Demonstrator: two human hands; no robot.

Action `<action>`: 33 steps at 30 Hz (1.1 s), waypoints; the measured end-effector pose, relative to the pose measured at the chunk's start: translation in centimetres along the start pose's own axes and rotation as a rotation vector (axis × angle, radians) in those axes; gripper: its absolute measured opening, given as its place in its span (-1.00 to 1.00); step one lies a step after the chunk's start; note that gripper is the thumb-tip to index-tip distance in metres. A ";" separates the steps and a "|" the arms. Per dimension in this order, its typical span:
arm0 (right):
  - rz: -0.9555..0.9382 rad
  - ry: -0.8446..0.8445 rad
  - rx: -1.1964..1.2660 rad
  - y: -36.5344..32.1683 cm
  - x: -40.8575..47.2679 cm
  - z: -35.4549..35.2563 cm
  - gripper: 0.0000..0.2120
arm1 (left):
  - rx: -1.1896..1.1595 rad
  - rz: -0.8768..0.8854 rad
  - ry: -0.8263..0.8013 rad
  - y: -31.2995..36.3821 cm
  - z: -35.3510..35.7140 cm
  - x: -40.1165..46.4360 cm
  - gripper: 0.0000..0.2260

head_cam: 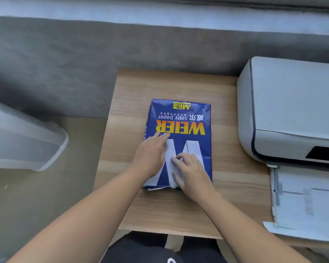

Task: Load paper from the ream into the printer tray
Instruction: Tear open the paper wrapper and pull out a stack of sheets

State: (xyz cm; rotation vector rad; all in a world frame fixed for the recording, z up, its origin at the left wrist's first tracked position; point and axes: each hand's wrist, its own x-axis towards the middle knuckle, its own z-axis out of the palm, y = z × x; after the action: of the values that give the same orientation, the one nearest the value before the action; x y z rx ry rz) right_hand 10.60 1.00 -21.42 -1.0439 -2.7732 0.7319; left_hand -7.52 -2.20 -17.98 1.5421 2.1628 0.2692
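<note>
A blue ream of copy paper [186, 118] with yellow lettering lies flat in the middle of the wooden table [226, 196]. My left hand [150, 154] rests flat on its left half, fingers spread. My right hand [190, 171] lies on the wrapper near its front edge, fingers curled and pressing on it. The wrapper's near end looks loose, with a bit of white showing below it. A white printer [289, 111] stands at the right, and its paper tray [308, 202] is pulled out toward me.
A white appliance [25, 141] stands on the floor to the left of the table. A grey wall and a window sill run along the back. My dark-clothed legs show below the table's front edge.
</note>
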 end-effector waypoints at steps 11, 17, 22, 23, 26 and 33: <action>0.193 0.246 0.189 -0.5 -0.3 2.4 -0.75 | -0.090 0.165 0.110 -3.3 4.9 -1.1 -0.40; 0.239 0.330 0.202 -0.5 -0.7 2.6 -0.87 | -0.104 0.176 0.138 -3.4 5.9 -1.4 -0.42; 0.269 0.375 0.223 -0.8 -0.9 2.8 -0.88 | -0.054 0.202 0.110 -3.6 6.2 -1.5 -0.53; 0.280 0.383 0.234 -0.8 -0.8 2.8 -0.88 | -0.027 0.218 0.104 -3.7 6.2 -1.4 -0.52; 0.280 0.395 0.233 -0.9 -0.9 2.8 -0.88 | 0.076 0.268 0.086 -4.3 6.4 -1.3 -0.51; 0.227 0.409 0.193 -0.6 -0.8 2.9 -0.88 | 0.145 0.286 0.133 -4.6 6.5 -1.2 -0.54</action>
State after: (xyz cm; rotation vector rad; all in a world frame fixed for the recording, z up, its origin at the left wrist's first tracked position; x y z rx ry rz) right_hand 10.17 -1.08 -23.67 -1.3106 -2.2211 0.6985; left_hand -7.94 -5.62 -25.24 1.9704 2.0953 0.3215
